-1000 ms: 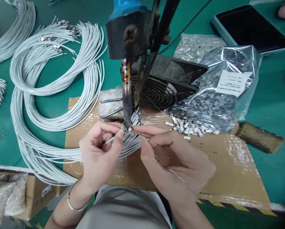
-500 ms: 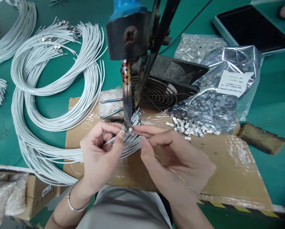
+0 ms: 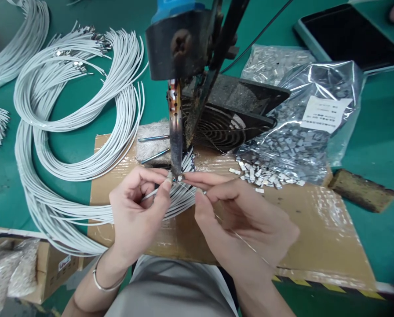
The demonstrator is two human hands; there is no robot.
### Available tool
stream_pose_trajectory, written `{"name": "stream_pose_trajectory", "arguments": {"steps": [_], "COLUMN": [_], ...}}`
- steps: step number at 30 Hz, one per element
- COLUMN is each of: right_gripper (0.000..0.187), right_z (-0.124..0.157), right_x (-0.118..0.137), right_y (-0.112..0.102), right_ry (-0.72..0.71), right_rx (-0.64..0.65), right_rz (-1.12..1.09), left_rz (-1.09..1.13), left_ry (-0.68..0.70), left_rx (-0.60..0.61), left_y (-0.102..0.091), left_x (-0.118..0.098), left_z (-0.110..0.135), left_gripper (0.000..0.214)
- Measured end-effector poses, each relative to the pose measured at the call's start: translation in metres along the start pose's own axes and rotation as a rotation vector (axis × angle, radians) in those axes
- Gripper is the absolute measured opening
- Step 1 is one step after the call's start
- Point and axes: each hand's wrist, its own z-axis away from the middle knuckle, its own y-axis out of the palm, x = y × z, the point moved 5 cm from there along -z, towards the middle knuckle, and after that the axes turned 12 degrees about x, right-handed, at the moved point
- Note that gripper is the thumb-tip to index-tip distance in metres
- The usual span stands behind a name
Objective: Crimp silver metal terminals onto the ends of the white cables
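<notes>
My left hand pinches the end of one white cable between thumb and forefinger, right under the tip of a mounted soldering iron. My right hand is closed in a pinch too, holding a thin solder wire that trails back over the palm, its fingertips meeting the left ones at the iron tip. A fanned bundle of white cables lies beneath both hands on a cardboard sheet.
Coils of white cables cover the green table at left. A black fan sits behind the iron. A clear bag of small metal shells spills onto the cardboard. A dark tablet lies far right; a brown sponge lies at right.
</notes>
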Motion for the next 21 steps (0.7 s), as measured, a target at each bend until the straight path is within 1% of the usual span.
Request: {"name": "stream_pose_trajectory", "arguments": {"steps": [6,11,14,17,21], "right_gripper": [0.026,0.023,0.023,0.023,0.024], "right_z": [-0.002,-0.001,0.001,0.002,0.003], "right_x": [0.004,-0.001,-0.004,-0.006,-0.007], "right_y": [-0.001,-0.001,-0.001,-0.001,-0.002], "right_ry": [-0.043,0.010,0.024,0.034,0.040], "right_rx": [0.008,0.005,0.000,-0.004,-0.012], "right_rz": [0.068,0.040,0.030,0.007,-0.008], "left_rz": [-0.002,0.050,0.072,0.074,0.092], "left_ry": [-0.009,-0.037,-0.056,-0.070,-0.082], "left_rx": [-0.012,0.019,0.012,0.002,0.018], "left_y": [-0.003,-0.008,-0.010,-0.010,-0.008], "left_x": [0.002,0.012,0.016,0.016,0.014], "left_z": [0.001,0.001,0.001,0.002,0.003], "left_gripper": [0.014,0.013,0.012,0.013,0.013]}}
